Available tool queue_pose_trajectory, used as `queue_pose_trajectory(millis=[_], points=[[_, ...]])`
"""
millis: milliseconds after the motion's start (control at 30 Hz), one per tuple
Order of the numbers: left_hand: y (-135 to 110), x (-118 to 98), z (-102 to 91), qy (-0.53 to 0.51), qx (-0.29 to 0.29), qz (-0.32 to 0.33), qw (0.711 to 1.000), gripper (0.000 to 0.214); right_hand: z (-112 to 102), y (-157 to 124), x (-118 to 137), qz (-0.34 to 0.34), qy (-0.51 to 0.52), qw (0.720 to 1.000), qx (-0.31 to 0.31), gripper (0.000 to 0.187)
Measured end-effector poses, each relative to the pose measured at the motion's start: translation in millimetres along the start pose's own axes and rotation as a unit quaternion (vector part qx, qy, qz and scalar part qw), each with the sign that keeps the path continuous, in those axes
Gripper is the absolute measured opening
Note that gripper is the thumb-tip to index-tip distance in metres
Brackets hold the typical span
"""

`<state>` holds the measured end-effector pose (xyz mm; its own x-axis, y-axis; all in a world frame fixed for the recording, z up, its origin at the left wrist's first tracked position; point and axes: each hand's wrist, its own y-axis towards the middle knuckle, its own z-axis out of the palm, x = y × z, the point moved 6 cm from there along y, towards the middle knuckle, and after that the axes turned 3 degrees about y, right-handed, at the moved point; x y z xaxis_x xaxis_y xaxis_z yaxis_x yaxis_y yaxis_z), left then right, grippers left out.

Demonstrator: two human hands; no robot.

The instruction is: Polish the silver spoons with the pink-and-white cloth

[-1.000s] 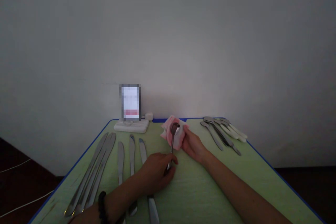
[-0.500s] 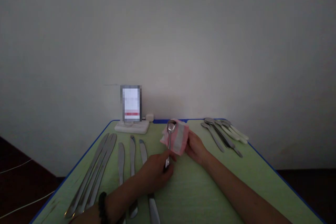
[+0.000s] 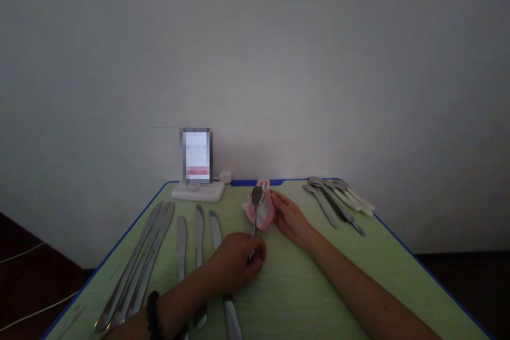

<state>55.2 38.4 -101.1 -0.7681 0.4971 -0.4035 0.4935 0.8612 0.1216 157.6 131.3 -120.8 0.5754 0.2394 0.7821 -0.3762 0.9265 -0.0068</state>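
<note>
My left hand [image 3: 238, 261] is closed around the handle of a metal spoon [image 3: 255, 208], which stands nearly upright with its bowl at the top. My right hand [image 3: 290, 218] holds a pink and white cloth [image 3: 261, 210] against the spoon's upper part, just behind the bowl. Both hands hover over the middle of the green table [image 3: 303, 287].
Several table knives [image 3: 181, 244] lie in a row on the left side of the table. Several spoons [image 3: 334, 199] lie at the far right. A phone [image 3: 196, 155] stands on a white stand [image 3: 197, 191] at the far edge by the wall.
The cloth has folded in closer around the spoon and looks narrower. The spoon has shifted slightly left and my right hand has moved with it.
</note>
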Motion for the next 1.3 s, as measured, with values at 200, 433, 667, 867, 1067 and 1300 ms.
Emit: queue_pose_trajectory(millis=[200, 433, 667, 867, 1067, 1300], points=[[0.6, 1.4, 2.4, 0.018, -0.002, 0.008, 1.0, 0.017, 5.2, -0.2, -1.0, 0.002, -0.02, 0.999, 0.033, 0.034], [-0.1, -2.3, 0.9, 0.027, -0.001, 0.025, 0.999, 0.016, 6.3, -2.2, 1.6, -0.016, -0.017, 0.999, 0.025, 0.037], [-1.0, -2.9, 0.4, 0.017, -0.016, 0.032, 0.999, 0.015, 3.7, -3.3, -0.5, 0.006, -0.015, 1.0, 0.01, 0.03], [-1.6, -4.4, -0.2, 0.02, -0.008, 0.034, 0.999, 0.015, 1.0, -2.5, -2.9, 0.01, -0.019, 1.0, 0.012, 0.028], [-0.3, -3.6, 0.1, 0.019, -0.009, 0.032, 0.999, 0.015, 2.6, -2.0, -1.3, -0.007, -0.082, 0.996, 0.016, 0.03], [-1.4, -5.6, -2.1, 0.01, 0.002, 0.023, 1.0, 0.016, 9.5, -9.2, 9.5, -0.085, -0.263, 0.96, -0.033, 0.027]])
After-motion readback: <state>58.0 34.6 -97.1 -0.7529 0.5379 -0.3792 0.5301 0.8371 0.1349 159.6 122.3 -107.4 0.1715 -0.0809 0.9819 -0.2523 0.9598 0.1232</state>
